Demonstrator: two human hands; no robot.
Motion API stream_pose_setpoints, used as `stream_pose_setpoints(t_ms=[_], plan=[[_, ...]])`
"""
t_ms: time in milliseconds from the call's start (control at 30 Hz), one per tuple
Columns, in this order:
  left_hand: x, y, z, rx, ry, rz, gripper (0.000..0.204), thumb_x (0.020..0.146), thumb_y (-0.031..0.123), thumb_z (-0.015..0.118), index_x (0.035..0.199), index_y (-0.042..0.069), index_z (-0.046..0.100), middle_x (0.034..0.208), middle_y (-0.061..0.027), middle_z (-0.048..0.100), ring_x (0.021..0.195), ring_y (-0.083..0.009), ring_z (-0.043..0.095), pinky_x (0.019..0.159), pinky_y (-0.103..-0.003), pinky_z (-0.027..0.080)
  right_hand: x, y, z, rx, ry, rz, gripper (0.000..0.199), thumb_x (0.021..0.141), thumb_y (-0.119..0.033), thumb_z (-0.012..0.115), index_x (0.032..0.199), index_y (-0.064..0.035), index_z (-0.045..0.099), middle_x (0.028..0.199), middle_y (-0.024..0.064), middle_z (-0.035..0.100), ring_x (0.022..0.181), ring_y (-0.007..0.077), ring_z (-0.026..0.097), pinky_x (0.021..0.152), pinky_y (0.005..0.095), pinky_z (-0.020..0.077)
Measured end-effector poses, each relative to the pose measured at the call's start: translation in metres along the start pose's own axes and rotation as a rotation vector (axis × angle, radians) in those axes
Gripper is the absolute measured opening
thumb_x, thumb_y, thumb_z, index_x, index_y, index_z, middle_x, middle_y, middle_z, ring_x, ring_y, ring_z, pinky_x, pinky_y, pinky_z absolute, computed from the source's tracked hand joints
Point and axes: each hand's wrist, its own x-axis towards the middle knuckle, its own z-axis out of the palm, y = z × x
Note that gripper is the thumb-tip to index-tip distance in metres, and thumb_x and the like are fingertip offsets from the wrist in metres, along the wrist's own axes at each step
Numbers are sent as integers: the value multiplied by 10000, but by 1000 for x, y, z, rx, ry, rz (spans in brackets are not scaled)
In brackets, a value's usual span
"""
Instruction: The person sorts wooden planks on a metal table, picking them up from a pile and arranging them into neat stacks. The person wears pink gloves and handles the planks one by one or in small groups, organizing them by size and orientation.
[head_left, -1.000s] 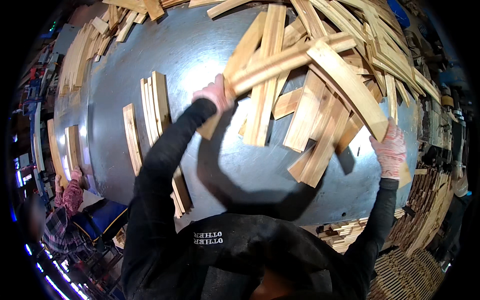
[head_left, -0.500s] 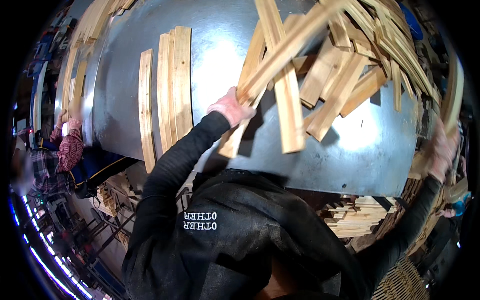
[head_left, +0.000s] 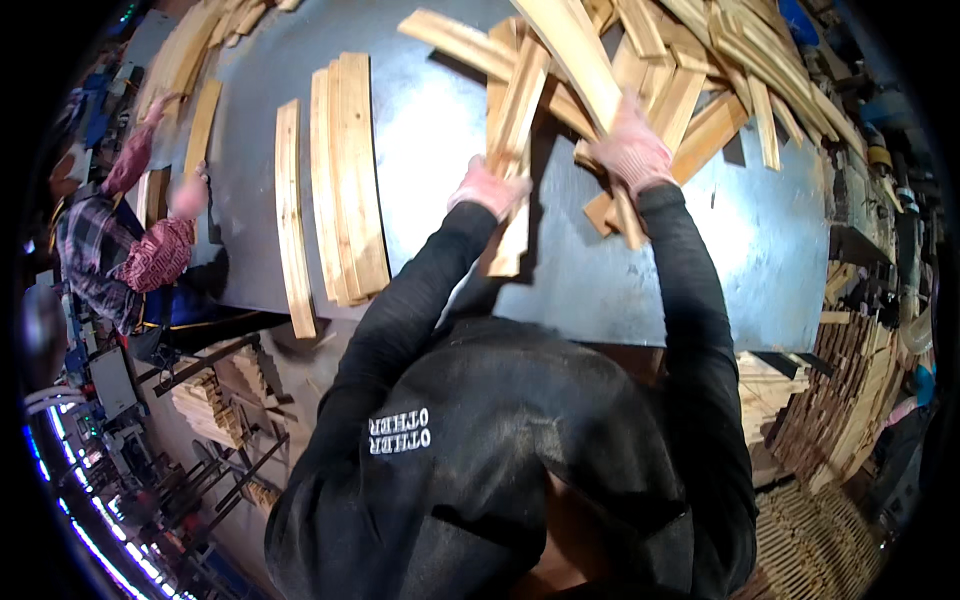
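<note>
My left hand (head_left: 488, 188), in a pale pink glove, is closed around the near end of a wooden strip (head_left: 521, 105) that points away from me. Beneath it, another light wooden strip (head_left: 508, 245) lies on the metal tabletop. To the right, my gloved right hand (head_left: 635, 150) grips the near part of a wide pale wooden board (head_left: 572, 55), which slants up to the left. Its fingers are slightly blurred and partly hidden by the board. Under and beyond both hands lies a loose heap of wooden strips (head_left: 685, 100), crossing at many angles.
Left of my hands, a side-by-side row of strips (head_left: 345, 180) and a single strip (head_left: 290, 220) lie on the metal table (head_left: 430, 150). A co-worker in a plaid sleeve (head_left: 160, 255) handles wood at the far left. Stacked wood (head_left: 850, 385) stands beyond the table's right end.
My right hand has come in from beyond the table's right end to the heap and now holds a board. My left hand has shifted right, and its strip has swung more upright.
</note>
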Motion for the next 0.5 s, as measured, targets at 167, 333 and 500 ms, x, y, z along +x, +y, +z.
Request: stream_pose_setpoints(t_ms=[167,333,500], plan=[[6,-73,-52,116,-98,80,923,681,356,793,1389,-64,376,1196,-228,622,1085,-310,620,950,-360,490,2,110,-21,-184,39,19,825,781,-127,687,1488,-31,274,1310,246,561,1233,365,548,1045,370,448],[-9,-86,-31,60,2,57,899,691,421,773,1390,-21,421,1209,-223,622,1117,-334,608,972,-373,474,9,2,-64,-118,176,-280,724,766,-220,704,1400,-56,395,1295,244,568,1188,365,575,1012,400,474],[-27,-98,-18,-310,-19,180,594,795,264,746,1279,-23,557,1071,-138,675,973,-212,640,879,-327,506,101,0,-5,-227,-70,-241,584,797,-215,666,1317,-53,457,1149,234,650,1056,368,653,905,451,533]])
